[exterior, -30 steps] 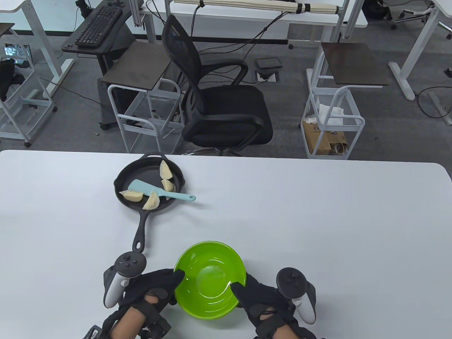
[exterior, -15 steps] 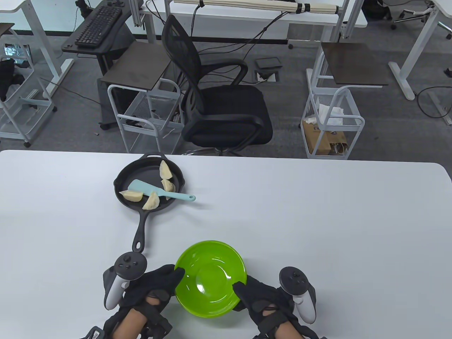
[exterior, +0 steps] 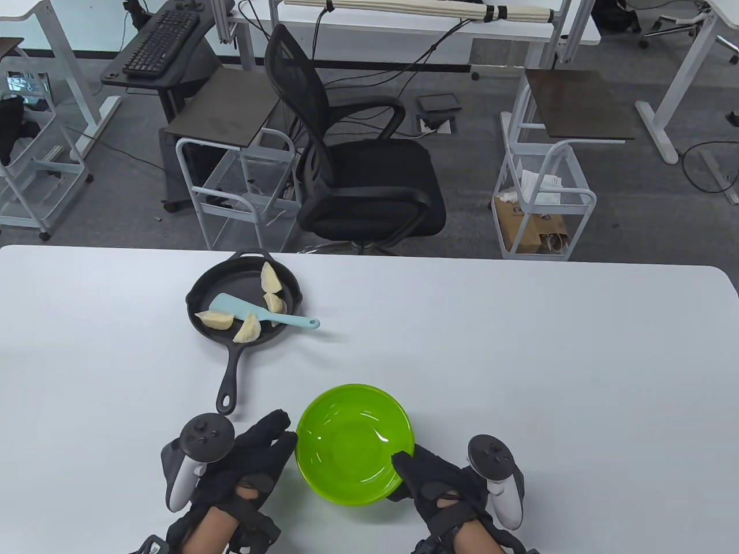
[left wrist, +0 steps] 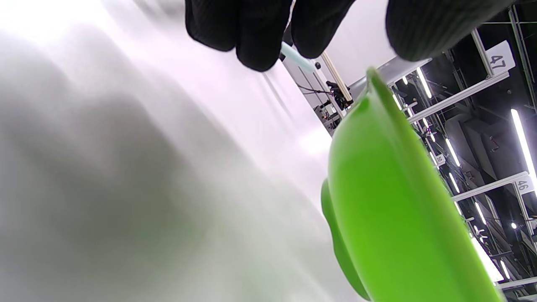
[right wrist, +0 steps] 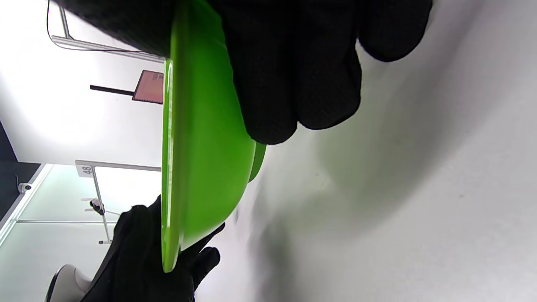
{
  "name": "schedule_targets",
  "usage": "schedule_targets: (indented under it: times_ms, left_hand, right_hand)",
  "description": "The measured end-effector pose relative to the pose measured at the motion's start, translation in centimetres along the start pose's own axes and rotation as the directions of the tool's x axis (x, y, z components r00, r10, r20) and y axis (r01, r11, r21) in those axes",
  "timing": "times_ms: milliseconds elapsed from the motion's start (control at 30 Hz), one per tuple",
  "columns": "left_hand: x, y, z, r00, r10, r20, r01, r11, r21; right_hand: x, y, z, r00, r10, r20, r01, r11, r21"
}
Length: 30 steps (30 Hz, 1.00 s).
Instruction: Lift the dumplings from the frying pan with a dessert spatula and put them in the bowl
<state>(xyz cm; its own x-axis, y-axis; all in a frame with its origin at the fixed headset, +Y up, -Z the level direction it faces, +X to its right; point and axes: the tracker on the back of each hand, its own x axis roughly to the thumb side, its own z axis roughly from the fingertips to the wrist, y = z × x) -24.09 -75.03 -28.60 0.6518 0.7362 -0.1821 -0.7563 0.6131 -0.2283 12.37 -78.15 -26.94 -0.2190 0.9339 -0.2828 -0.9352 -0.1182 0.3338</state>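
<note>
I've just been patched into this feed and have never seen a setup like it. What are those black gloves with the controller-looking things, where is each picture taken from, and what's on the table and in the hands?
No machine here: these are a person's two hands in black sensor gloves, each with a tracker strapped to its back.

The big picture looks down at the white table. The other two come from cameras on each wrist, tilted, so the table looks slanted.

On the table, a black frying pan holds four dumplings and a pale blue spatula, its handle poking over the rim.

Nearer the person is an empty green bowl. The right hand grips its rim, thumb inside and fingers outside. The left hand lies with straight fingers beside the bowl; whether it touches is unclear.
</note>
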Motion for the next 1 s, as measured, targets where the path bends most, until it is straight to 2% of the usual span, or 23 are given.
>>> schedule_targets:
  times_ms: [400,533,633,767,1000]
  left_hand:
    - [0.5,0.0,0.4,0.996,-0.084,0.010,0.084,0.995,0.049]
    - [0.7,0.1,0.6,0.996,-0.082,0.021,0.081,0.995,0.049]
    - [0.8,0.3,0.8,0.997,-0.077,0.029,0.075,0.996,0.056]
    - [0.8,0.3,0.8,0.997,-0.075,0.033,0.073,0.996,0.058]
    - [0.8,0.3,0.8,0.997,-0.077,0.027,0.076,0.996,0.052]
  right_hand:
    - [-0.8,-2.0,-0.4,0.996,-0.080,-0.037,0.076,0.992,-0.101]
    - [-1.3,-3.0,-0.6,0.995,-0.091,-0.050,0.082,0.983,-0.166]
    - [-1.7,-4.0,-0.8,0.987,-0.152,-0.059,0.135,0.963,-0.235]
    - [-2.5,-5.8,-1.1,0.943,-0.326,-0.068,0.285,0.895,-0.343]
    - [-3.3,-10.1,-1.4,0.898,-0.433,-0.074,0.329,0.775,-0.540]
